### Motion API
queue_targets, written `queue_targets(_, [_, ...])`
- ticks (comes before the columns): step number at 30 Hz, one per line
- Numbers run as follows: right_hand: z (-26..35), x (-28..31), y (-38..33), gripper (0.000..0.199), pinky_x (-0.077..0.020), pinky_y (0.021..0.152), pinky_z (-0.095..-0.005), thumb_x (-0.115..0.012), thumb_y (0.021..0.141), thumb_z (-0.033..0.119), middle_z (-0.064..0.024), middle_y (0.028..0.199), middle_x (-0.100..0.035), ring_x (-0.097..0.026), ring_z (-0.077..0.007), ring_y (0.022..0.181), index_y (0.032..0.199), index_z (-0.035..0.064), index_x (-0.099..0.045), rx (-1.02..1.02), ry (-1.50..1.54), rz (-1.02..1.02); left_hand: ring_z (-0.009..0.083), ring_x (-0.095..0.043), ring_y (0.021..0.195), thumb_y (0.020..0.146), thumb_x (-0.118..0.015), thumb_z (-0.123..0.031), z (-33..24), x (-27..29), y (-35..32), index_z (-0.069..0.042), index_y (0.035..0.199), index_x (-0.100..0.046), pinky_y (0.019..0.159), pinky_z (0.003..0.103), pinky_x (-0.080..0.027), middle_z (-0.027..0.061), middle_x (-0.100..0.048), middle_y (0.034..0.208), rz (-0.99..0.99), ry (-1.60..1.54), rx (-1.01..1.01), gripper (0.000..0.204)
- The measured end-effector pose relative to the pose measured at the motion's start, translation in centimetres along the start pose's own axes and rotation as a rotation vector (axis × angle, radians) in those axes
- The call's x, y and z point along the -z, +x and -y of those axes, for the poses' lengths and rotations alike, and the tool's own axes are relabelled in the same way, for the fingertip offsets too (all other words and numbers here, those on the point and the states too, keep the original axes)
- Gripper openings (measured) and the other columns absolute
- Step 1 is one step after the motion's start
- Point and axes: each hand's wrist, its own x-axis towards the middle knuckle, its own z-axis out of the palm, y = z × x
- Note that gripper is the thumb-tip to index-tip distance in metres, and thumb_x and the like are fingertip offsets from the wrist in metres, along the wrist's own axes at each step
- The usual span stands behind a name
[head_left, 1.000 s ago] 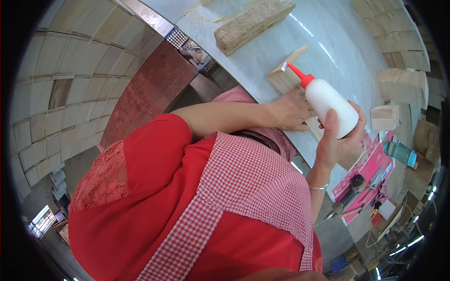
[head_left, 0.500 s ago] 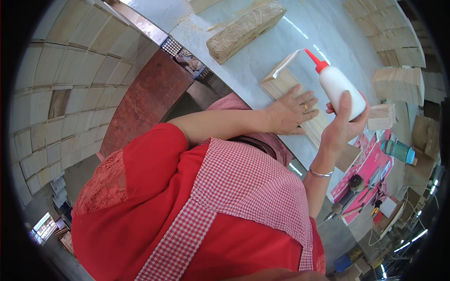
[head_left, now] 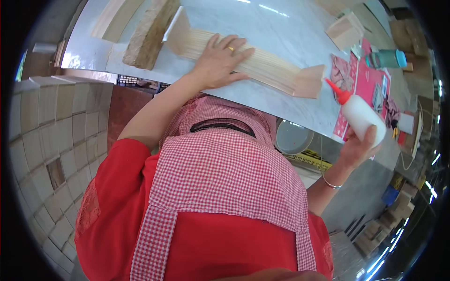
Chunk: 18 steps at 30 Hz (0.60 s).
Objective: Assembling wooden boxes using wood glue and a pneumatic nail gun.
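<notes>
A U-shaped wooden piece (head_left: 271,66) lies on the pale worktable, a long board with a short upright panel at each end. White glue lines the top edge of its left panel. My left hand (head_left: 221,63) rests flat on the long board, fingers spread. In my right hand (head_left: 357,151) is a white glue bottle (head_left: 362,119) with a red nozzle, tilted so that its tip is at the edge of the right end panel. Whether the tip touches the wood, I cannot tell.
A rough wooden block (head_left: 149,35) lies left of the piece. Wood blocks (head_left: 346,30), a pink sheet (head_left: 363,84) and a teal bottle (head_left: 386,59) are at the right. Stacked boards (head_left: 61,126) rise on the left. A round pan-like thing (head_left: 294,136) sits below the table edge.
My view has turned. The glue bottle has gone from the wooden piece's far left end to its right end. My left hand stays flat on the board.
</notes>
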Motion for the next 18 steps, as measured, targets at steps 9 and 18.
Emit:
queue_targets(9, [-0.9, 2.9, -1.7, 0.057, -0.0405, 0.042, -0.0245, -0.076, 0.082, 0.039, -0.0109, 0.091, -0.062, -0.058, -0.0158, 0.058, 0.118, 0.0005, -0.055, -0.125, -0.146, 0.015, 0.0293, -0.031, 0.142, 0.088, -0.061, -0.054, -0.4, 0.4, 0.2, -0.023, 0.147, -0.043, 0.118, 0.054, -0.019, 0.0086, -0.038, 0.152, 0.000, 0.047, -0.010, 0.069])
queue_targets(18, [-2.0, 1.6, 0.3, 0.045, -0.0427, 0.043, -0.0228, -0.076, 0.085, 0.027, -0.0086, 0.091, -0.062, -0.057, -0.0120, 0.056, 0.115, 0.0017, -0.055, -0.027, -0.186, 0.022, 0.0293, -0.030, 0.142, 0.087, -0.061, -0.054, -0.5, 0.6, 0.4, -0.022, 0.148, -0.043, 0.118, 0.054, -0.019, 0.0075, -0.037, 0.152, 0.039, 0.066, -0.001, 0.071])
